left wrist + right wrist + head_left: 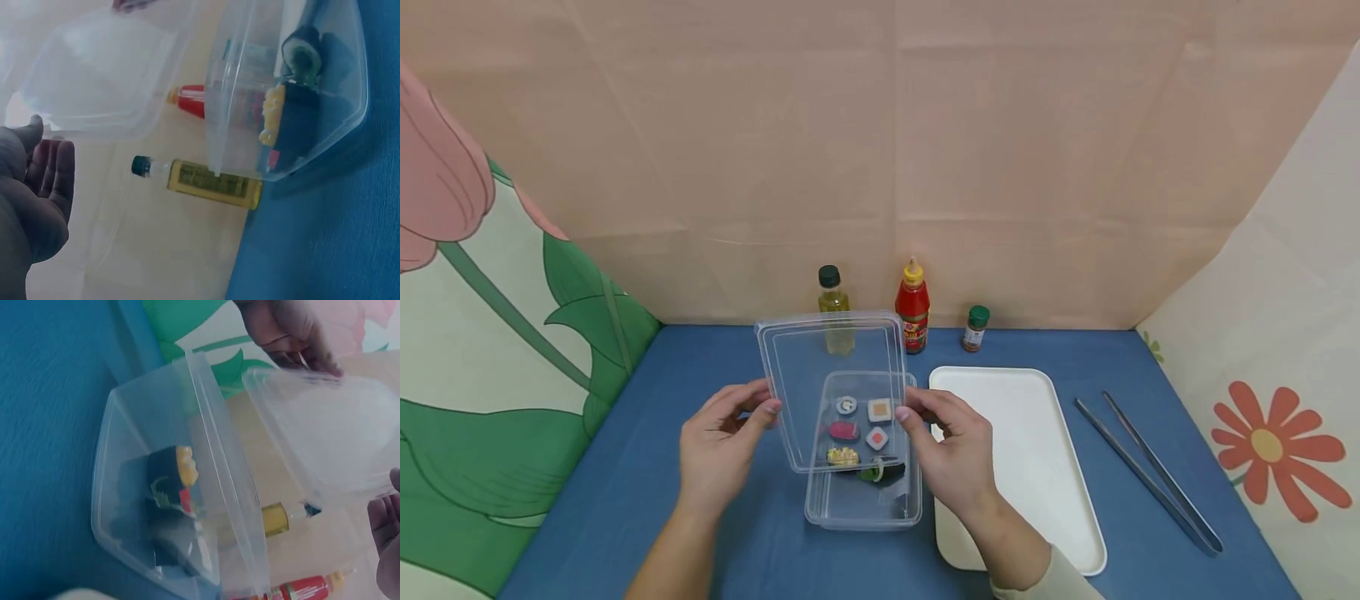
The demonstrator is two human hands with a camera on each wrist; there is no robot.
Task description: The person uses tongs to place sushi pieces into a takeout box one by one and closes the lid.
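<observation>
Head view has my left hand (pixel 718 446) and right hand (pixel 951 450) pinching the clear lid (pixel 831 387), lifted and tilted over the sushi box (pixel 863 492) at counter centre. A slipped edge could knock the bottles at 12 o'clock.

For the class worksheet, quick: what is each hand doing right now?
Left hand: fingers pinch the left edge of the clear lid.
Right hand: fingers pinch the lid's right edge.
</observation>
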